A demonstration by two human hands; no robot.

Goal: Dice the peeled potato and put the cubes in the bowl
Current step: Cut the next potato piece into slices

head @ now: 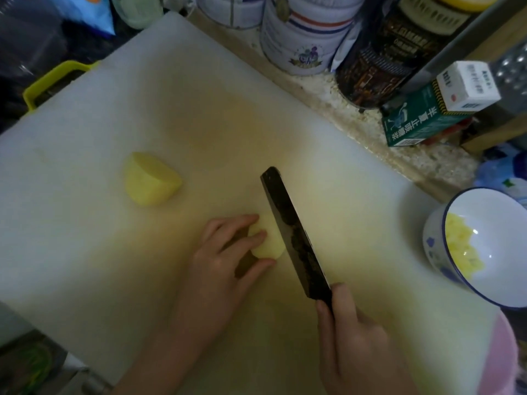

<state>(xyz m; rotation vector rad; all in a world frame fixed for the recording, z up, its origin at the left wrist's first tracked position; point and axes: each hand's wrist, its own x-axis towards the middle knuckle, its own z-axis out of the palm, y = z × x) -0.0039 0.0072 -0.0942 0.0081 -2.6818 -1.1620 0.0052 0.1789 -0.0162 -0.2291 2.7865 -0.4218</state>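
Left hand pinching potato piece — partly behind knife, right hand wrapped round its hidden handle

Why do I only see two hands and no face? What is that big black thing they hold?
The camera sits on the person's head and looks down, so you see only their hands. The left hand holds a potato piece steady on the white cutting board. The right hand grips a dark knife, its blade against that piece. Another potato chunk lies farther left on the board. The bowl on the right already has yellow cubes in it.
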